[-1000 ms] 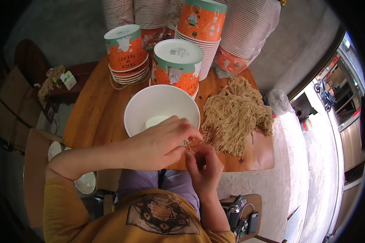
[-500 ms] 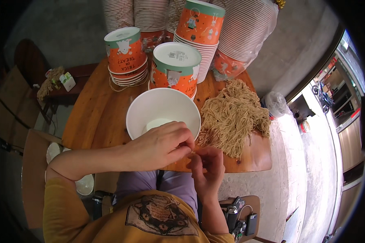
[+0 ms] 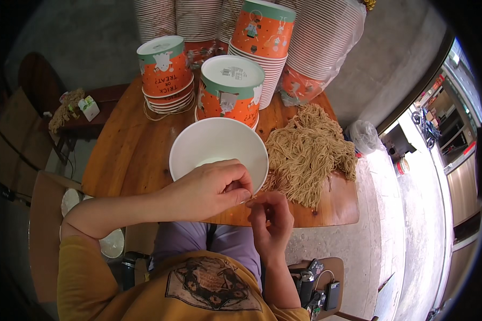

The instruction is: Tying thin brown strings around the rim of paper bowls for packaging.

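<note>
A white-lined paper bucket (image 3: 214,140) lies tipped with its mouth toward me at the table's near edge. Across its lower rim reaches my left hand (image 3: 222,184), closed, thumb and forefinger pinched at the rim's right side. My right hand (image 3: 273,216) meets it there, its thumb and bent fingers also closed. A short bit of tan string (image 3: 253,197) shows between the fingertips; the rest of it is hidden. Just right of the bucket lies a loose heap of tan strings (image 3: 310,155).
Upturned orange-and-green buckets stand behind, one stack in the middle (image 3: 231,88), one at left (image 3: 165,72). A taller stack (image 3: 265,32) and plastic-wrapped buckets (image 3: 326,37) rise at the back of the wooden table (image 3: 123,144). A phone (image 3: 332,294) lies on a stool at lower right.
The bucket has shifted slightly to the right. Both hands have moved up and a little left, with their fingertips still together at the rim.
</note>
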Demonstrator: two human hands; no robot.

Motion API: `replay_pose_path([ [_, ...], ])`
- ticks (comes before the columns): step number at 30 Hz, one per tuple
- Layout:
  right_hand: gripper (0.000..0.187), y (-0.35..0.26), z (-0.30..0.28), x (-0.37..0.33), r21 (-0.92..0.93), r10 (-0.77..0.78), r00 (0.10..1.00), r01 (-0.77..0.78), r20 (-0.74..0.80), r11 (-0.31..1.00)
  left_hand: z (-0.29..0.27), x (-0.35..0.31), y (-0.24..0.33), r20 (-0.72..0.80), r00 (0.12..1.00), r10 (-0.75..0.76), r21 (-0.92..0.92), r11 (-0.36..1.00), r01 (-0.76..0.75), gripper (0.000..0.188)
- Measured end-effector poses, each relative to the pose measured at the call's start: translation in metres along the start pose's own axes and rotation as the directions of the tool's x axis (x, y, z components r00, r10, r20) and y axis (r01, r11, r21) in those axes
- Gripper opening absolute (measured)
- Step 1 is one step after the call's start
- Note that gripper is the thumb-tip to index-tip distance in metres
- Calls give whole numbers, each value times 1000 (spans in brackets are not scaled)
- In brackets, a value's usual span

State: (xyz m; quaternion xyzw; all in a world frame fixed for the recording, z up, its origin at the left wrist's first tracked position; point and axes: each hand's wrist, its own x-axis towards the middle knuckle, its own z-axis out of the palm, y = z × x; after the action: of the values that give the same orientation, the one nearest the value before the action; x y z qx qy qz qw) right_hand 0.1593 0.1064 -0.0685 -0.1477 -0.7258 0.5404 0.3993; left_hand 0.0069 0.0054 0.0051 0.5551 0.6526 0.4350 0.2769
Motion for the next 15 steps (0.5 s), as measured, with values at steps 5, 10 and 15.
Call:
replay_pose_path([
  [5,7,-2,2,0,93,72,997,-70,-16,993,1,0,0,-12,1000,-1,-2,1000,1,12],
  [10,6,-8,2,1,174,142,990,-140,3,975,0,0,-1,-22,997,80,94,993,-78,11],
  [15,8,-11,-1,3,169,126,991,-131,44,977,3,-1,-6,-8,928,372,398,853,-338,12],
])
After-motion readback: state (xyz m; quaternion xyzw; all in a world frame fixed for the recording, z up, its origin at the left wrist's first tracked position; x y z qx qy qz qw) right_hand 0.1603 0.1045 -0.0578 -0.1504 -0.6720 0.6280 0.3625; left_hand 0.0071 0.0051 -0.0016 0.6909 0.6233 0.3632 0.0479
